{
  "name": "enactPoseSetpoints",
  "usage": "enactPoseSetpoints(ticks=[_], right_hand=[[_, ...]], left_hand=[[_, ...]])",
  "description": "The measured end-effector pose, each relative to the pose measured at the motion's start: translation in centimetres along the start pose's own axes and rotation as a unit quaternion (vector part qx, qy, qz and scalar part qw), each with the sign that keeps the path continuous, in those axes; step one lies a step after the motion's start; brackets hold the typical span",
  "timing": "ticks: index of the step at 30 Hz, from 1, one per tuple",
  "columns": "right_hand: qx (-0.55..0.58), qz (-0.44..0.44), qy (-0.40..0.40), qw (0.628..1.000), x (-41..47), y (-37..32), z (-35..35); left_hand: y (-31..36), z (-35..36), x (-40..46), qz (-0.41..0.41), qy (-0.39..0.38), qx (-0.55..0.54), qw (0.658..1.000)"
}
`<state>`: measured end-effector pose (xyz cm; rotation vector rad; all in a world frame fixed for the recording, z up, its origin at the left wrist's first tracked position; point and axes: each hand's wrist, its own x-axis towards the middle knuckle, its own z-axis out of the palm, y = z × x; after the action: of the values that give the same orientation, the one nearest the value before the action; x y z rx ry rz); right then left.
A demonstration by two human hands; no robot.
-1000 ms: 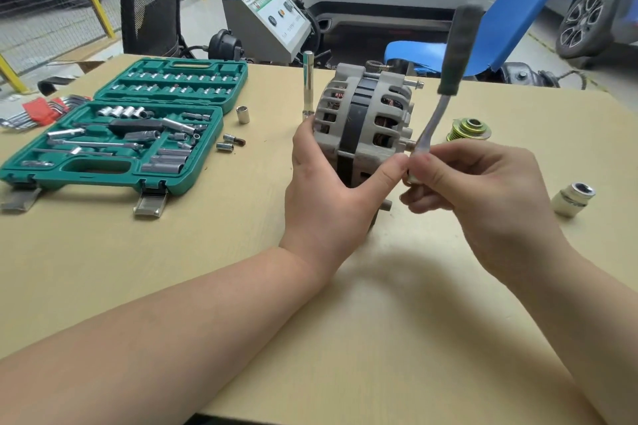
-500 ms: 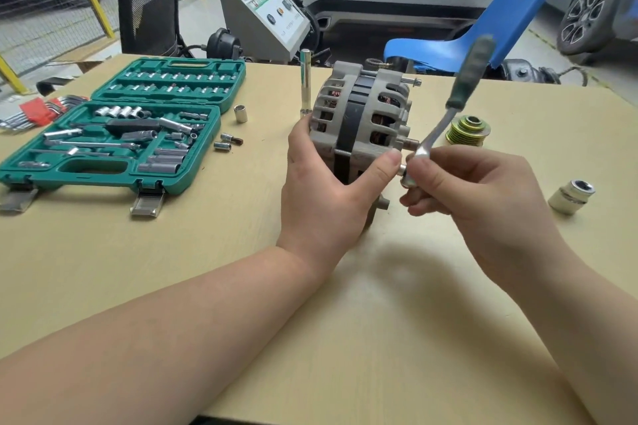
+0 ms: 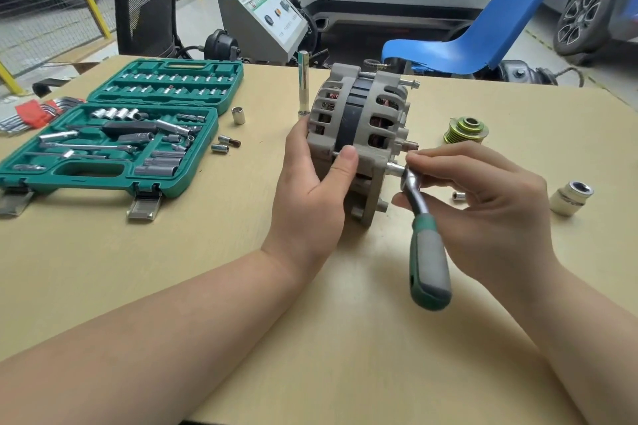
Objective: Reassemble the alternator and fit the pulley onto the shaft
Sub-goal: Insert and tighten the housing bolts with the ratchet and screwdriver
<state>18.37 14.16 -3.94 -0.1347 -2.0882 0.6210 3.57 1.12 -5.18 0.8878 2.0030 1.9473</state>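
Note:
A grey alternator stands on its edge on the wooden table, its short shaft pointing right. My left hand grips its housing, thumb on the front. My right hand pinches the head of a ratchet wrench, whose socket sits on a bolt low on the right face. The green-and-grey handle hangs down toward me. The grooved pulley lies on the table behind my right hand, apart from the shaft.
An open green socket set case fills the left of the table, with loose sockets beside it. A tall chrome socket stands behind the alternator. A large socket lies at right, hex keys at far left.
The ratchet handle has swung from pointing up and away to hanging down toward me. My left hand keeps its grip on the alternator.

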Motion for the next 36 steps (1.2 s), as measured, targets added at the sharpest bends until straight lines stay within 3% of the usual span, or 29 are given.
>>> enactPoseSetpoints(ticks=[6,11,14,18,21,24,26,30,36], right_hand=[[0.063,0.1,0.006,0.993,0.6,-1.7,-0.1],[0.164,0.225,-0.025,0.96,1.8,-2.3,-0.4],[0.227,0.304,-0.04,0.924,2.5,-2.1,-0.6],[0.352,0.429,-0.062,0.829,2.7,-1.7,-0.3],[0.373,0.453,-0.07,0.807,2.5,-1.5,0.0],[0.363,0.434,-0.052,0.823,2.3,-1.6,0.0],[0.33,0.401,-0.044,0.854,2.0,-1.5,-0.2],[0.237,0.311,-0.043,0.919,1.4,-1.0,-0.6],[0.143,0.152,-0.013,0.978,0.4,-0.6,-0.5]], left_hand=[[-0.1,0.1,0.1,0.009,0.023,-0.018,1.0],[0.2,0.2,-0.1,0.019,0.016,0.018,1.0],[0.3,0.2,-0.1,0.028,0.019,0.018,0.999],[0.4,0.2,-0.2,0.031,0.023,0.017,0.999],[0.2,0.0,-0.1,0.027,0.012,0.01,1.0],[0.0,-0.1,-0.1,0.029,0.003,-0.002,1.0],[-0.1,-0.1,-0.2,0.031,0.009,-0.009,0.999],[-0.3,0.1,-0.2,0.046,0.024,0.015,0.999],[-0.4,0.2,-0.2,0.054,0.025,0.026,0.998]])
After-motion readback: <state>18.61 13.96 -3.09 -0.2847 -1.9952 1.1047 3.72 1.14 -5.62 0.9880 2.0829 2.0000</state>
